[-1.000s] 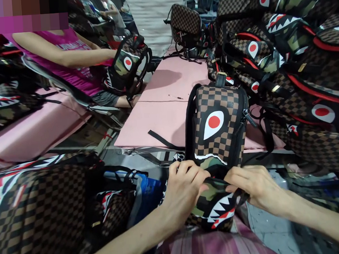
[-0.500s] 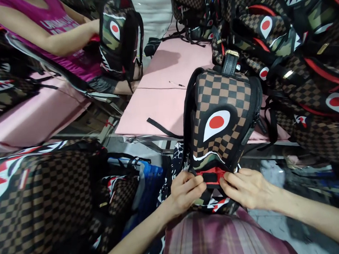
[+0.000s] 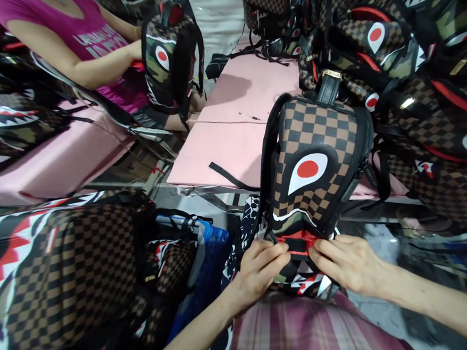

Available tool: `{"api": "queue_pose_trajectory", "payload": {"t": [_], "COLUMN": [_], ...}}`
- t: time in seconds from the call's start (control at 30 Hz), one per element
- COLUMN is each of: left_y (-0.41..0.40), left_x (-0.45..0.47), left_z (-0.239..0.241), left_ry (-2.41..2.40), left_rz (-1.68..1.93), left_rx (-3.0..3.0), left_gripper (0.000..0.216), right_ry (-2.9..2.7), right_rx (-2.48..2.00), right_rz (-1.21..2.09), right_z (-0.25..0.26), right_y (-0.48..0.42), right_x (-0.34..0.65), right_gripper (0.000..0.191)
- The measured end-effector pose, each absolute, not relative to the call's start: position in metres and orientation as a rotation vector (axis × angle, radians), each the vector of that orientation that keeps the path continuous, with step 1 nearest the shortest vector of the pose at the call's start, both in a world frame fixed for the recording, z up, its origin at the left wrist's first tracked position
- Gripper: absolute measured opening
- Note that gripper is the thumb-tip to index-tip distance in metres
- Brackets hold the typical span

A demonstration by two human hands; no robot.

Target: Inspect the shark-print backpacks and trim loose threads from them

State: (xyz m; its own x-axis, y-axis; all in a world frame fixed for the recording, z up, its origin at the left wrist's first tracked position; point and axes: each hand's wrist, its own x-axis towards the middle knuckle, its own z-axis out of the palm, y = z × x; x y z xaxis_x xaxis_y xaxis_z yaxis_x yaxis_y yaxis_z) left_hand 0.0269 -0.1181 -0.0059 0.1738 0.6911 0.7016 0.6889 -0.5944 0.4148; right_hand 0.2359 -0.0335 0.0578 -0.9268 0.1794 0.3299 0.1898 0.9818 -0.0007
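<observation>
A brown checkered backpack [image 3: 314, 137] with a white and red shark eye stands upright on my lap, leaning against the pink table [image 3: 231, 138]. My left hand [image 3: 260, 272] and my right hand [image 3: 346, 266] both pinch the camouflage front pocket at its lower end, one on each side of the red-lined opening [image 3: 298, 241]. The fingers of both hands are closed on the pocket's edge. The shark-teeth print shows just under my hands.
A heap of similar backpacks [image 3: 410, 66] fills the right side of the table. Another backpack [image 3: 64, 277] lies at my left. Across the table a person in a pink top [image 3: 92, 43] holds a camouflage backpack [image 3: 169, 62]. A thin pen-like object [image 3: 250, 116] lies on the table.
The front pocket, shut a second ago, is now pulled apart and its red lining shows. The backpack has come more upright and the view has shifted slightly.
</observation>
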Motion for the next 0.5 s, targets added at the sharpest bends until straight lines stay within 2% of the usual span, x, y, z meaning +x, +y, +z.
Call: {"api": "queue_pose_trajectory", "payload": {"t": [0.13, 0.3, 0.4, 0.5], "left_y": [-0.115, -0.098, -0.082, -0.066], "left_x": [0.024, 0.010, 0.009, 0.016], "left_z": [0.001, 0.040, 0.072, 0.098], "left_ry": [1.495, 1.430, 1.534, 1.489], "left_rz": [1.324, 0.985, 0.455, -0.136], "left_rx": [2.457, 2.479, 2.398, 2.437], "left_gripper": [0.020, 0.010, 0.020, 0.008], "right_ry": [-2.783, -2.793, -2.804, -2.810], "right_rx": [-0.323, -0.322, -0.288, -0.265], "right_rz": [0.004, 0.025, 0.028, 0.030], "right_z": [0.061, 0.062, 0.061, 0.061], "right_y": [-0.033, -0.035, -0.036, -0.036], "right_x": [0.235, 0.235, 0.232, 0.229], "right_gripper": [0.036, 0.037, 0.035, 0.034]}}
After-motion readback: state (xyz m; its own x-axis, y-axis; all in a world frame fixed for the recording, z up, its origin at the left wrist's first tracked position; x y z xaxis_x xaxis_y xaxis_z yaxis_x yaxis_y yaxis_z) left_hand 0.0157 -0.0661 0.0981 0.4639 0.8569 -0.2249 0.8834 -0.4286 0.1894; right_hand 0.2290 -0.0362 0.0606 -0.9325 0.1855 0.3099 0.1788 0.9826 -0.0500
